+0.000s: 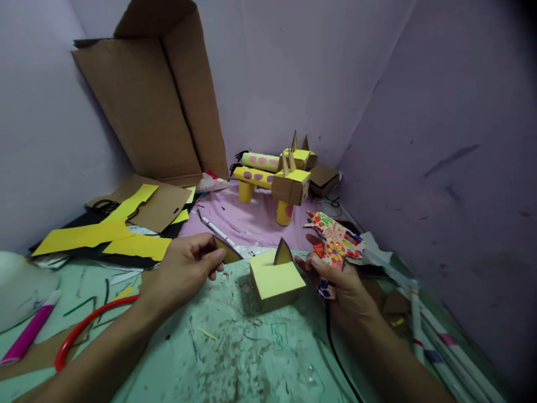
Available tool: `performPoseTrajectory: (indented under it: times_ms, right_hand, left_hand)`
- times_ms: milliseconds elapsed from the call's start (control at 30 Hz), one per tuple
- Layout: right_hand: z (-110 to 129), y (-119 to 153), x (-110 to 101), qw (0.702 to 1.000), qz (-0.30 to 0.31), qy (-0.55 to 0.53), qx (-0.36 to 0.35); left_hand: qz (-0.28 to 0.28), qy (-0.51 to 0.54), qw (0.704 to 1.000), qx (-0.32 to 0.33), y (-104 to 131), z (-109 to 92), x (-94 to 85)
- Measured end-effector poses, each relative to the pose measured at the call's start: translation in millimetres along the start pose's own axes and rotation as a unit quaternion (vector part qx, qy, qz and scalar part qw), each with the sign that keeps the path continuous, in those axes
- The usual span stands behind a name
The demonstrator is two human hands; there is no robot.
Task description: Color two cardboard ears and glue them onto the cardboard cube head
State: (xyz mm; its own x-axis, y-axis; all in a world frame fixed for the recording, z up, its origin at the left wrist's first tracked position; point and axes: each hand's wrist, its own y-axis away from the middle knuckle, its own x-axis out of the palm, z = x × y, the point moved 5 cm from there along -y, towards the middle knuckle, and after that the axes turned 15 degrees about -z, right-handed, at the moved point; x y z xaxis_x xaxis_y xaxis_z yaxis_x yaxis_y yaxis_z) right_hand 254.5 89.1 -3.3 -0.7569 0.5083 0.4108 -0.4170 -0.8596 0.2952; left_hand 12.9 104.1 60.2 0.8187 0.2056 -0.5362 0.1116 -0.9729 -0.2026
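My left hand (pixel 191 263) pinches a small pointed cardboard ear piece (pixel 227 250), dark-edged with a yellowish face. In my right hand (pixel 335 280) is a glue gun (pixel 333 238) covered in flowered wrap, its nozzle pointing left and away from me; a black cord hangs below it. Between both hands a small box (pixel 277 280) with a pale yellow top and cardboard-brown side sits on the green surface. One pointed ear (pixel 283 252) stands upright on the box's far edge. Neither hand visibly grips the box.
Two cardboard animal figures (pixel 268 176) with spotted yellow bodies stand at the back. A tall open carton (pixel 146 106) leans on the wall. Yellow paper strips (pixel 84 235) lie left, near a magenta marker (pixel 31 330) and red ring (pixel 79 336). Rolled paper tubes (pixel 453 347) lie right.
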Motion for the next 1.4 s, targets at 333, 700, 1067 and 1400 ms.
performPoseTrajectory:
  times_ms: [333, 700, 1067, 1400]
  right_hand:
    - [-6.2, 3.4, 1.7, 0.997, 0.006, 0.068, -0.042]
    - [-9.1, 4.3, 2.3, 0.997, 0.008, 0.062, -0.037]
    - [-11.9, 8.6, 4.7, 0.998, 0.015, 0.058, -0.024]
    - [-10.1, 8.4, 2.9, 0.996, 0.016, 0.075, -0.037]
  left_hand:
    - [0.005, 0.025, 0.999, -0.022, -3.7, -28.2, 21.9]
    - [0.021, 0.014, 0.999, -0.034, -2.0, -25.3, 26.3]
    - [0.032, -0.06, 0.996, 0.05, 5.2, -28.4, 30.2]
    - [0.028, -0.106, 0.993, 0.046, 8.3, -25.9, 28.7]
